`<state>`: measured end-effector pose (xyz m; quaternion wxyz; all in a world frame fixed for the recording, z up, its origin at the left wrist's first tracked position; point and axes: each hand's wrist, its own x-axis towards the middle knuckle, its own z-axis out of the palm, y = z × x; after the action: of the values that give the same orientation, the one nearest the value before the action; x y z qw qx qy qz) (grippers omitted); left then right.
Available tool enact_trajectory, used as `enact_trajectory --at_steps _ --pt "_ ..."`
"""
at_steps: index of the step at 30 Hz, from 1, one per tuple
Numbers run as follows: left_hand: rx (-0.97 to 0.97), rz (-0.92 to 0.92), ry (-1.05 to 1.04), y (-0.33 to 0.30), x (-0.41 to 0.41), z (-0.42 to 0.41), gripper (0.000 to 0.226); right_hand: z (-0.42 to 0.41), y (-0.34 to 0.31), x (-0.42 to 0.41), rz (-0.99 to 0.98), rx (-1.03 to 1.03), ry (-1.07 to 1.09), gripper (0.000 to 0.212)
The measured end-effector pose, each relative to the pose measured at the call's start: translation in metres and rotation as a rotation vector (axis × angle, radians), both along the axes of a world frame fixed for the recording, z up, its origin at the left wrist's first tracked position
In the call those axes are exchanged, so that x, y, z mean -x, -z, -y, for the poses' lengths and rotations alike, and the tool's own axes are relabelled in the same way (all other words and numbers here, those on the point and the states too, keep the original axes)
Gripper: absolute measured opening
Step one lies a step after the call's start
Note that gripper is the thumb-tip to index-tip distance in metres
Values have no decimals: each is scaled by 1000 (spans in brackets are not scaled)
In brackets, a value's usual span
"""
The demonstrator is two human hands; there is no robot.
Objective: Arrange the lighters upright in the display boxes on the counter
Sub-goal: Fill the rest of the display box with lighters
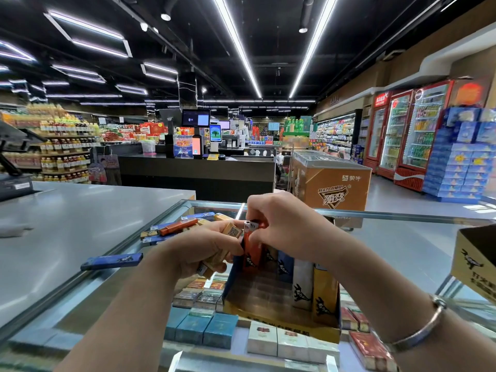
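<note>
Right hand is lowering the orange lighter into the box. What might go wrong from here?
1. The orange lighter is pinched only at its top by the right hand; it may tilt before it seats in the display box.
2. The left hand holds several tan lighters loosely; one could slip onto the glass counter.
3. The blue lighter lies at the glass edge and could get knocked.

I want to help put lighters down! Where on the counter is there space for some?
Bare glass lies right of the display box, before the second box at the edge. The grey counter left of the blue lighter is also bare. It is crowded behind the left hand, where the loose lighters pile up.
</note>
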<state>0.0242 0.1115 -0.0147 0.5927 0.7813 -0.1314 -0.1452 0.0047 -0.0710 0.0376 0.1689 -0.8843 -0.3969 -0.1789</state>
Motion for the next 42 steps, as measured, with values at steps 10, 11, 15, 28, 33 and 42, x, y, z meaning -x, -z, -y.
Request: enact_trajectory --at_steps 10,11,15,28,33,42 --pt "-7 -11 10 0 -1 -2 39 -2 0 4 -43 131 26 26" --pt "-10 -11 1 0 -1 -2 39 -2 1 5 -46 149 24 31" --pt "8 -12 -31 -2 3 0 43 2 0 4 -57 212 42 38" --pt "728 14 -194 -19 12 6 22 20 -1 7 -44 -155 -45 29" --pt "745 52 -102 -24 18 14 19 17 -1 11 30 -256 -120 28" --pt "633 94 -34 -20 18 17 21 17 0 9 -66 -377 -199 19"
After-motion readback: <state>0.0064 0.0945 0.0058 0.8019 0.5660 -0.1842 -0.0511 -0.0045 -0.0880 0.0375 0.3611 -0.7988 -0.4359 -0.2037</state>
